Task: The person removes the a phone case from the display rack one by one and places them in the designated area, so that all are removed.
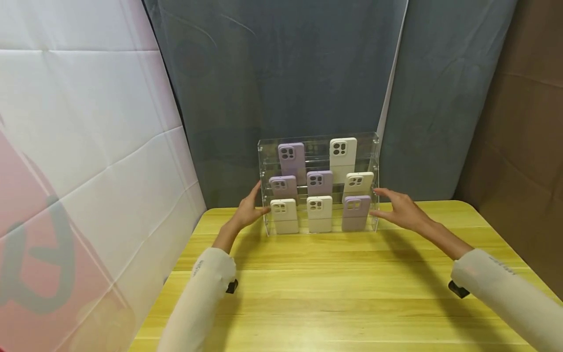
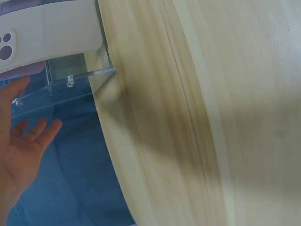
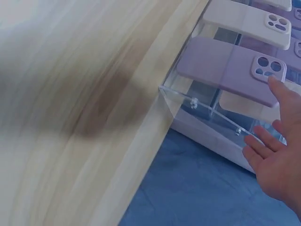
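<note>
A clear acrylic stepped rack stands at the far edge of the wooden table, holding several purple and cream phone cases. My left hand is open beside the rack's left wall, fingers straight. My right hand is open beside the right wall, thumb near the purple case in the front row. In the left wrist view the left hand spreads next to the rack's corner and a cream case. In the right wrist view the right hand reaches the rack's side by the purple case.
A grey-blue cloth backdrop hangs behind the rack. A white and pink padded panel stands at the left, brown board at the right. Bare tabletop lies in front of the rack.
</note>
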A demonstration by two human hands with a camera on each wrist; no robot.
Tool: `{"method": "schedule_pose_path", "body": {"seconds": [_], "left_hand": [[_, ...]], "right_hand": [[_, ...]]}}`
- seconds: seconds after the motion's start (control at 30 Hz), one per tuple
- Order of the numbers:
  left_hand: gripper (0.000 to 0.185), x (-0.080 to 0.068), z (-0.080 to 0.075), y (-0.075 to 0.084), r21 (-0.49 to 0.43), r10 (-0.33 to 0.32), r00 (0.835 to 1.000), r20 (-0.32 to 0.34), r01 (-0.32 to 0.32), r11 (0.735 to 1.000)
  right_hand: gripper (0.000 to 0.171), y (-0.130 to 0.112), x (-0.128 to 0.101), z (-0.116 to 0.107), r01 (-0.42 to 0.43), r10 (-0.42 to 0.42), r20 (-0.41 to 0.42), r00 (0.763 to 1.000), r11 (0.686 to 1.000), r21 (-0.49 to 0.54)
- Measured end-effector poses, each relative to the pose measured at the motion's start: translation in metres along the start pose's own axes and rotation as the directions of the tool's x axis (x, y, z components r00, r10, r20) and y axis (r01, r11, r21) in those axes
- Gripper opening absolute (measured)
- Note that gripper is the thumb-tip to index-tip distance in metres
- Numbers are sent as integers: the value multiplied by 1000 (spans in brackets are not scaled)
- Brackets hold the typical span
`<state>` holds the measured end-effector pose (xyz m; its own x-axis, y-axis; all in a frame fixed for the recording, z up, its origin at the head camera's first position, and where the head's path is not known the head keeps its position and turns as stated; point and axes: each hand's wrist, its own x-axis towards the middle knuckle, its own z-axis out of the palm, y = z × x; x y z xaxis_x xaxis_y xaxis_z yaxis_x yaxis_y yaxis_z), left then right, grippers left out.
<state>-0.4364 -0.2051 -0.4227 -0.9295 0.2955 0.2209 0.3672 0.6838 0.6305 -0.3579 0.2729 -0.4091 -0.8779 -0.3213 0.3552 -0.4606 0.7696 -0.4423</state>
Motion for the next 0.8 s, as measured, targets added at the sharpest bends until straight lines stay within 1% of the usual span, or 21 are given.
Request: {"method": "schedule_pose_path", "body": {"seconds": [0.1,0.27,0.37,0.47,0.57,0.67,0.8], "left_hand": [[99,-1,3,-2,-28,-14,1000,-11,14,1000],[100,1,8,-5,-70,3,1000,-30,-5,998],[101,1,11,-8,-94,4,1000,-29,-6,996],[102,0,14,-10,-116,-12,1000,-20,10,993],[105,-1,18,-13,-170,-14,1000,-3,14,985],[107,-2,22,-14,-239,-10,1000,6,11,971],[108,-3,26,-15,-312,-2,1000,0,2,950]], "right_hand": [[70,2,1,7,22,-22,-26,999,999,33],[62,4,3,13,57,-51,-115,992,997,48],[59,4,5,16,69,-57,-152,987,994,80],[58,3,8,18,68,-49,-156,987,990,119],[58,1,10,22,46,-24,-140,990,987,153],[57,-1,10,26,27,-5,-125,992,984,176],[52,-3,10,31,29,0,-141,990,979,203]]}}
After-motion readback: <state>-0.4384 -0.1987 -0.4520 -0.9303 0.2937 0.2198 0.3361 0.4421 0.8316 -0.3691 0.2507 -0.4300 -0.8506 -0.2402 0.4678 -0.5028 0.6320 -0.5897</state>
